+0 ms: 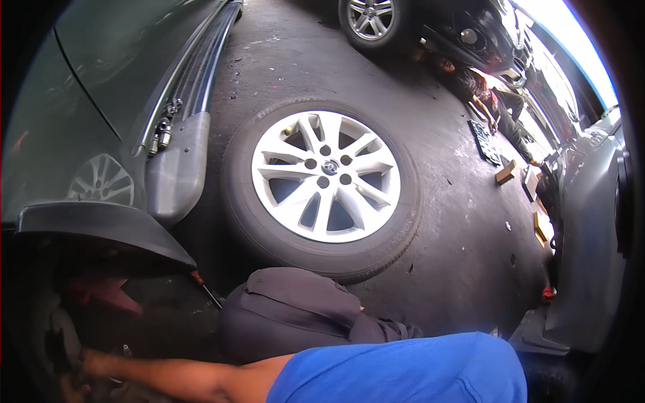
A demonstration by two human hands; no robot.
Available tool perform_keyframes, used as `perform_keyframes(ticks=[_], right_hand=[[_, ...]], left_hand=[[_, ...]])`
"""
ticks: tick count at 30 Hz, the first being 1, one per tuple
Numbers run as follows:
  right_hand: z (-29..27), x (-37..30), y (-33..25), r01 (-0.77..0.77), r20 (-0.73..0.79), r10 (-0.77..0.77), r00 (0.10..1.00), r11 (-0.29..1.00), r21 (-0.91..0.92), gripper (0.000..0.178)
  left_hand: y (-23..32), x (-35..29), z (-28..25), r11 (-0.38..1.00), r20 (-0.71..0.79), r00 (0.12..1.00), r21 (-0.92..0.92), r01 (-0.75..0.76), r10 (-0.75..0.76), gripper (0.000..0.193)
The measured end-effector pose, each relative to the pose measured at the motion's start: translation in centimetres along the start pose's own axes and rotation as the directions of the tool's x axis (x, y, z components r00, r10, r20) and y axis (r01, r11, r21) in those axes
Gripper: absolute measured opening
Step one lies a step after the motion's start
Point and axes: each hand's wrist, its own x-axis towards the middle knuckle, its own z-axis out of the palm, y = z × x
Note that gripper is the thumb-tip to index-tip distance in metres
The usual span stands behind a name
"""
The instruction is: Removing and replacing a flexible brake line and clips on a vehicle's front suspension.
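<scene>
My right arm, in a blue sleeve, reaches left into the shaded wheel well of a dark vehicle. There my right hand is against or close to a dark part; shadow hides its fingers. Just below it, at the picture's rim, shows a piece of what looks like my left hand, its grip too dark to read. Beside my bent knee, a wheel with a silver rim and black tyre lies flat on the floor, rim face up.
Metal sockets rest on the vehicle's side step. A red object and a red-handled rod are under the fender. Another person is low beside a black car, near wooden blocks. Silver bodywork stands right.
</scene>
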Motion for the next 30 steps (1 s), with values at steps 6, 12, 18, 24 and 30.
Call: perform_keyframes(ticks=[6,12,18,24,30], right_hand=[[-2.1,1.9,2.3,0.229,0.439,-0.189,0.879,0.972,-0.041,0.039],[0.3,1.9,6.7,0.006,0.055,0.009,0.998,0.965,-0.261,0.034],[0.3,3.0,9.2,-0.075,-0.051,0.062,0.997,0.948,-0.308,0.034],[1.3,3.0,8.8,-0.101,-0.132,0.062,0.989,0.944,-0.315,0.037],[-1.4,-0.5,-2.8,-0.2,0.131,0.28,0.951,0.88,-0.43,0.052]], left_hand=[[-1.6,1.4,0.3,0.993,-0.022,0.998,0.102,-0.05,0.053,0.026],[-0.9,0.9,-0.2,0.997,0.004,0.999,0.067,-0.044,0.044,0.025],[-0.5,0.5,0.0,0.999,-0.005,1.0,0.047,-0.017,0.017,0.033],[-0.8,0.8,0.2,0.995,-0.027,1.0,0.094,0.012,-0.009,0.036],[1.4,-0.1,-0.4,0.998,0.031,0.999,0.054,0.043,-0.044,0.043]])
